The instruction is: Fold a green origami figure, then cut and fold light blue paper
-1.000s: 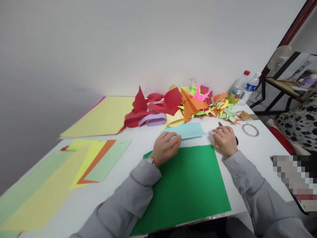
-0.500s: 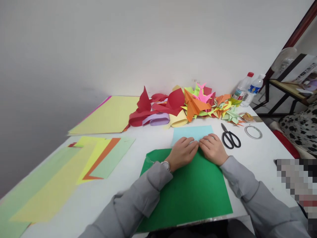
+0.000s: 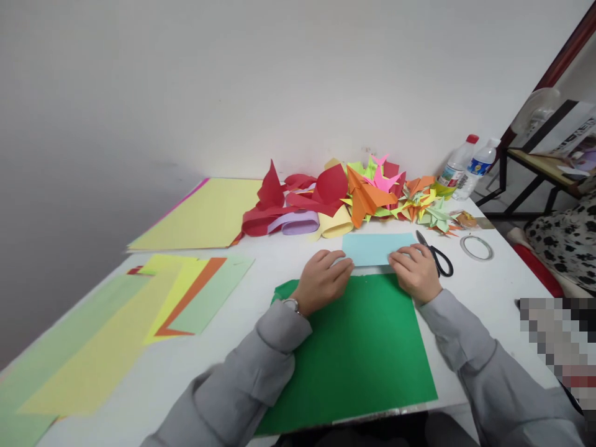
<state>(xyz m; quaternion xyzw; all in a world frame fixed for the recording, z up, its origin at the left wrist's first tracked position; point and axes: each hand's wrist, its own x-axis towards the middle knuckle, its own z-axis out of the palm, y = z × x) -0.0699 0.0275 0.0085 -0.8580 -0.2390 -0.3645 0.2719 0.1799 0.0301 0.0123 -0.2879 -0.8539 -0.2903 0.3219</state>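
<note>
A light blue sheet of paper [image 3: 375, 248] lies as a long strip just beyond a large green sheet [image 3: 367, 347]. At its near left corner, my left hand [image 3: 323, 280] has its fingers closed on the paper. My right hand [image 3: 415, 272] grips the near right part of the same edge, fingers curled. The fingertips partly hide both ends of that edge. Beside my right hand lie black-handled scissors [image 3: 442, 261], their near handle loop partly covered by the hand.
Folded paper shapes, including an orange plane [image 3: 367, 197] and red pieces [image 3: 321, 195], are heaped by the wall. Two bottles [image 3: 475, 169] and a tape roll [image 3: 475, 248] stand or lie right. Coloured sheets [image 3: 107, 329] and a yellow stack [image 3: 200, 214] are left.
My hands have moved apart, the left one to the left and the right one to the right. The blue paper has shifted right, and its near edge now shows between them.
</note>
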